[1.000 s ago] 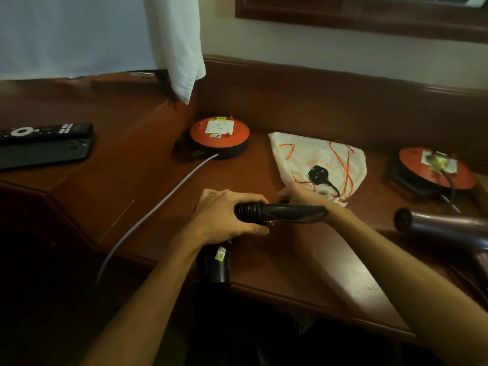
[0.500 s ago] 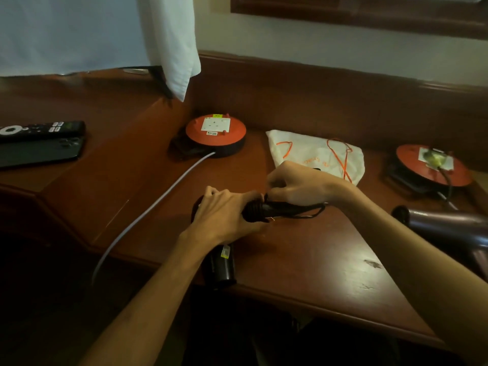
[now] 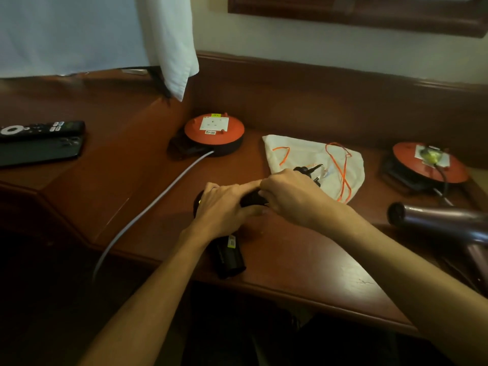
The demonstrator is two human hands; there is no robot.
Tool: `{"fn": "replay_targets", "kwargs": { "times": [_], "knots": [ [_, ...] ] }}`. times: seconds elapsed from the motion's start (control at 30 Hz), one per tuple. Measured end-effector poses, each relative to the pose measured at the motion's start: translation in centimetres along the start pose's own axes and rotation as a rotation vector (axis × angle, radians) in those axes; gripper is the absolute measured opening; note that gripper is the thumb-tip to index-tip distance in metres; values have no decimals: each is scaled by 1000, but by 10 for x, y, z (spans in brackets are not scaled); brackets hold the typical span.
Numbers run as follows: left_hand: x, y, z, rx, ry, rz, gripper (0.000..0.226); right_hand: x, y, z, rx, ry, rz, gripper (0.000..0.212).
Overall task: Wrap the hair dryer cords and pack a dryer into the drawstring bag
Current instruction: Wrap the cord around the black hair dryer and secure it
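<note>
From the head camera we see the black hair dryer (image 3: 229, 256) lying near the front edge of the wooden desk (image 3: 303, 260), and we take it as our landmark. Our left hand (image 3: 224, 207) curls over its body and pins it down; our right hand (image 3: 287, 196), just right of it, closes round the handle where the cord is being wound. The black plug (image 3: 307, 170) pokes out just beyond the right hand's knuckles.

To do this step well, we judge that each turn should lie snug beside the last, the left hand holding the dryer from rolling, and the plug tucked under the final loop.

The dryer is a hard, matte plastic cylinder with a small label. Behind and right of it lies the drawstring bag (image 3: 298, 154), soft pale cloth, flat, with thin orange strings. Far right of the dryer sits a second hair dryer (image 3: 435, 220), glossy and metallic, its cord not yet wrapped.
</note>
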State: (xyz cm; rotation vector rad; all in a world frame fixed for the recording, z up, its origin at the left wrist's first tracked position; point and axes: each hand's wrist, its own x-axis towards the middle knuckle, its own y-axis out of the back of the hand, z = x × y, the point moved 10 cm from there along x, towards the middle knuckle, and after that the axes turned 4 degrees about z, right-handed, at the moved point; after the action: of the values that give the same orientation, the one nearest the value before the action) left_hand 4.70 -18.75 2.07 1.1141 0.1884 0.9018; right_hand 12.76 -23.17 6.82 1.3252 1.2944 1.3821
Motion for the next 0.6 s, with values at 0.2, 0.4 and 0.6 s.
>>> {"fn": "replay_targets", "kwargs": {
  "times": [0.2, 0.4, 0.6],
  "knots": [
    [2, 8, -1, -17, 61, 31, 50, -9, 54, 47, -106, -82, 170, 35],
    [10, 11, -14, -20, 172, 17, 53, -27, 34, 19, 104, 93, 81, 21],
    [7, 15, -22, -270, 181, -65, 42, -54, -14, -9, 128, 234, 121, 19]
  ]
}}
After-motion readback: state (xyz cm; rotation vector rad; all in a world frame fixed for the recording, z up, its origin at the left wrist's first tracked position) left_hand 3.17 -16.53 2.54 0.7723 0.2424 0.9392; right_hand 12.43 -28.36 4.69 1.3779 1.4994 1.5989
